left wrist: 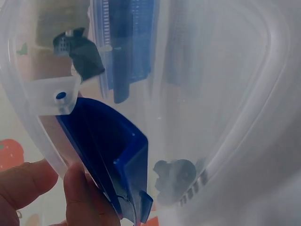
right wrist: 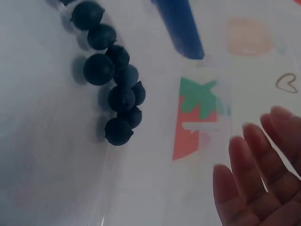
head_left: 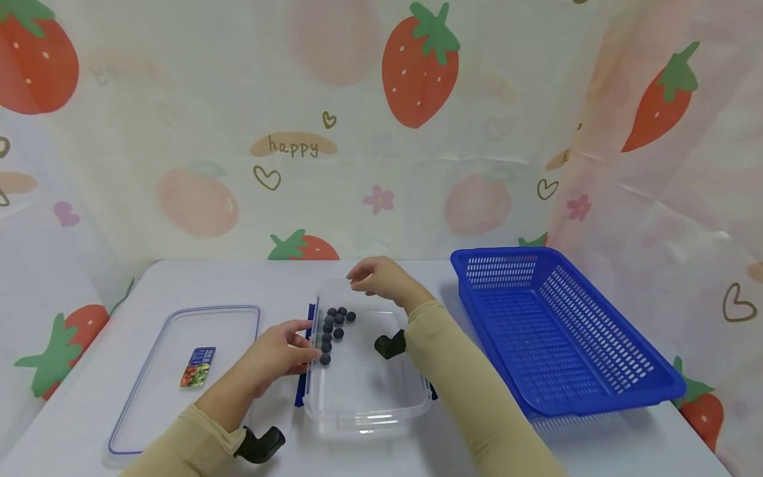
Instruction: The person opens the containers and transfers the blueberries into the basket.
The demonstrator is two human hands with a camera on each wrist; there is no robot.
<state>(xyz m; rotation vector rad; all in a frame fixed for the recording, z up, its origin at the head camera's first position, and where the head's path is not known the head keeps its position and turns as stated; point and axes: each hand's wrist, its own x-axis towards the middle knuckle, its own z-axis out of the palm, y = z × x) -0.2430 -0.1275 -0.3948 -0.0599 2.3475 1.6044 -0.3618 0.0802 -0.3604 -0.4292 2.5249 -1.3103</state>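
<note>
A pale cloth printed with strawberries, hearts and the word "happy" (head_left: 250, 86) hangs behind and around a white table (head_left: 286, 285). On the table's right side stands a deep blue basket (head_left: 524, 344) with slotted walls, its long side slanting toward the near right corner. At the left lies a clear lid (head_left: 232, 344) with a thin blue line round its edge. Between lid and basket, on the near half of the table, sits a clear plastic box (head_left: 369, 384).

The person's left hand (head_left: 280, 348) grasps the left wall of the box, thumb at the rim and fingers on the outside beside a blue latch (head_left: 301, 387) that stands out from the wall. The right hand (head_left: 387, 281) hovers over the far end of the box, its fingers loosely bent and released, apart from one another in the right wrist view.

A small colourful label (head_left: 198, 368) shows on the lid. About ten dark round berries (head_left: 328, 328) lie inside the box, gathered along its left wall toward the far end, several touching.
</note>
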